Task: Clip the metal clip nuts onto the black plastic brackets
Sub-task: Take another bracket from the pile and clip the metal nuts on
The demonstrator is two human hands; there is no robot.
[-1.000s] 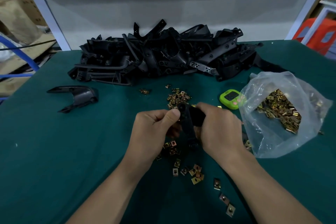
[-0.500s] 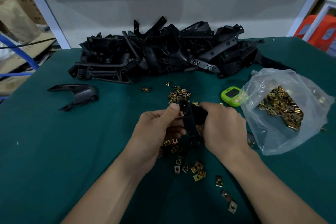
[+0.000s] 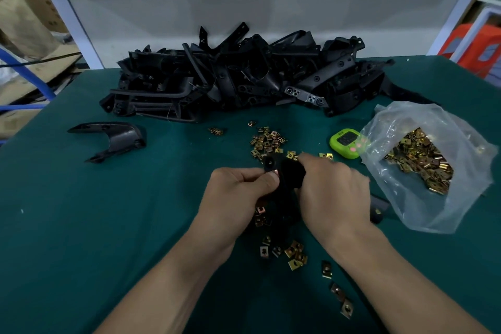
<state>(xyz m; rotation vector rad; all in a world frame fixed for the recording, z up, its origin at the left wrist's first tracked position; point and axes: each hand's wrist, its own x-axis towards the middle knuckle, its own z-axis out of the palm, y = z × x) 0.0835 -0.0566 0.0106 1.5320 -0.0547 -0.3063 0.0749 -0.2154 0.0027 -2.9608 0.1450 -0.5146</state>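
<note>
Because both hands crowd over it, the black plastic bracket (image 3: 291, 175) held over the middle of the green table (image 3: 81, 225) shows only a dark strip and one holed tab; the rest is shadowed. The left hand (image 3: 238, 192) pinches what seems a brass-coloured metal clip nut (image 3: 274, 171) against that tab; the right hand (image 3: 333, 192) curls round the bracket. At 12 o'clock one heap of black brackets (image 3: 244, 81) overlaps beyond counting; one lone black bracket (image 3: 116, 138) lies at 10. At 3, one clear plastic bag of clip nuts (image 3: 423, 160) partly veils one green timer (image 3: 345, 142).

Black bracket (image 3: 291, 176) largely hidden behind the hands (image 3: 238, 192) (image 3: 333, 192); green timer (image 3: 343, 142) partly behind the plastic bag (image 3: 433, 122).
</note>
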